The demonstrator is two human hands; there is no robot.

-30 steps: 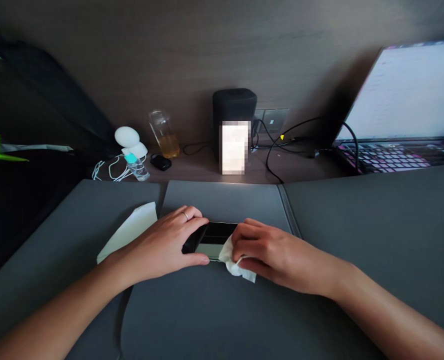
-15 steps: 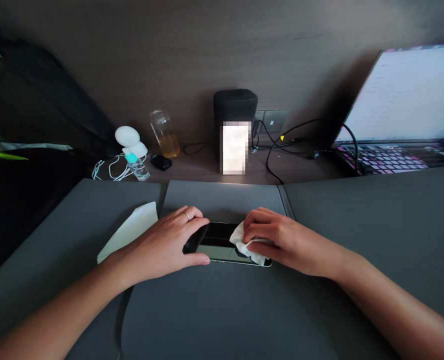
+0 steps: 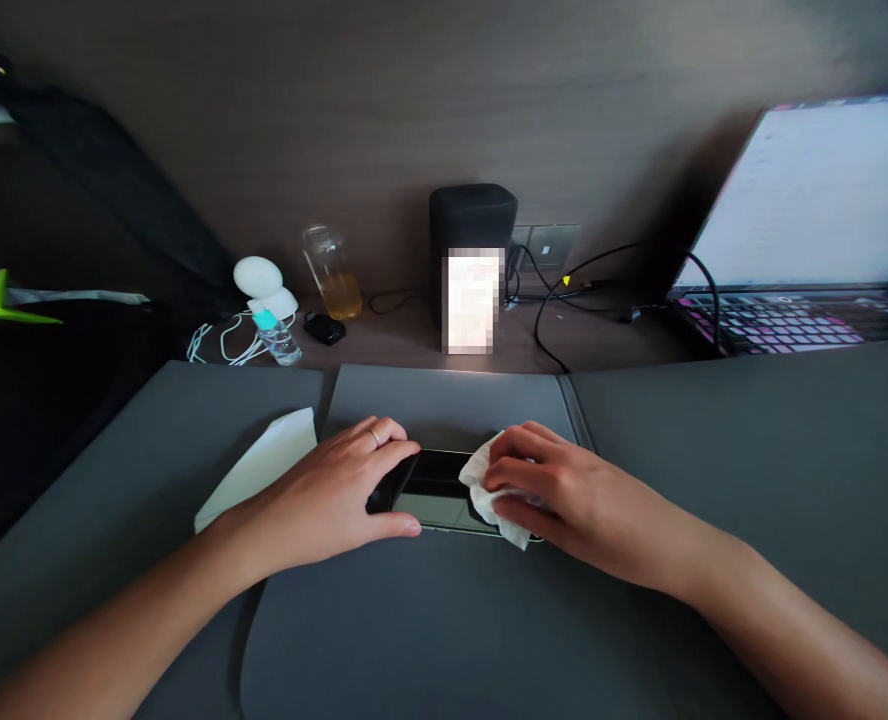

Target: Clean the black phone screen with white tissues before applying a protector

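A dark phone [image 3: 438, 492] lies screen-up on a grey mat [image 3: 444, 620]. My left hand [image 3: 335, 495], a ring on one finger, grips the phone's left end with fingers and thumb closed round its edges. My right hand [image 3: 556, 490] presses a crumpled white wipe [image 3: 489, 490] onto the right half of the screen, fingers curled over it. The phone's right end is hidden under that hand and the wipe.
A folded white tissue [image 3: 260, 465] lies left of my left hand. Behind the mat stand a black speaker [image 3: 472, 225], a glass bottle with amber liquid [image 3: 330, 270], a small clear bottle [image 3: 273, 335], white cables [image 3: 223, 342] and black cables [image 3: 564, 300]. An open laptop [image 3: 811, 230] sits at the far right.
My right hand with the wipe moved right along the screen, then back a little to the left. My left hand has kept its hold on the phone.
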